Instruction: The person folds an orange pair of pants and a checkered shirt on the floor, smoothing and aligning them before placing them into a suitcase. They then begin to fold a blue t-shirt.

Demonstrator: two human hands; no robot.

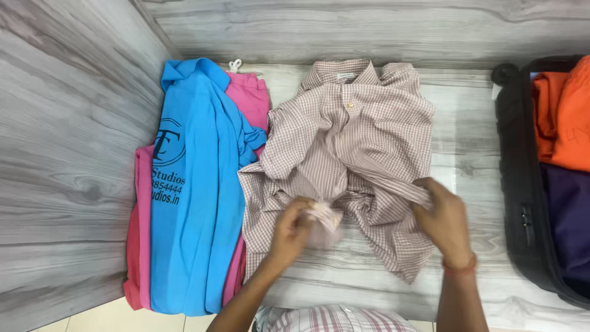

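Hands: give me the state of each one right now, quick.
Left hand: closed, gripping a bunched part of the checked shirt.
Right hand: closed, pinching a fold of the same shirt.

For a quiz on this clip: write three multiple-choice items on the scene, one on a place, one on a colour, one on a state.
1. Where does the blue shirt lie?
A. left of the checked shirt
B. inside the suitcase
C. under the checked shirt

2. What colour is the garment at the top of the open suitcase?
A. green
B. orange
C. white

3. What is the left hand doing?
A. resting flat on the table
B. pinching a cuff of the checked shirt
C. holding the suitcase

Answers:
1 A: it lies on a pink garment, beside the checked shirt.
2 B: orange cloth shows over a purple cloth.
3 B: its fingers close on the cuff; the right hand grips the other sleeve.
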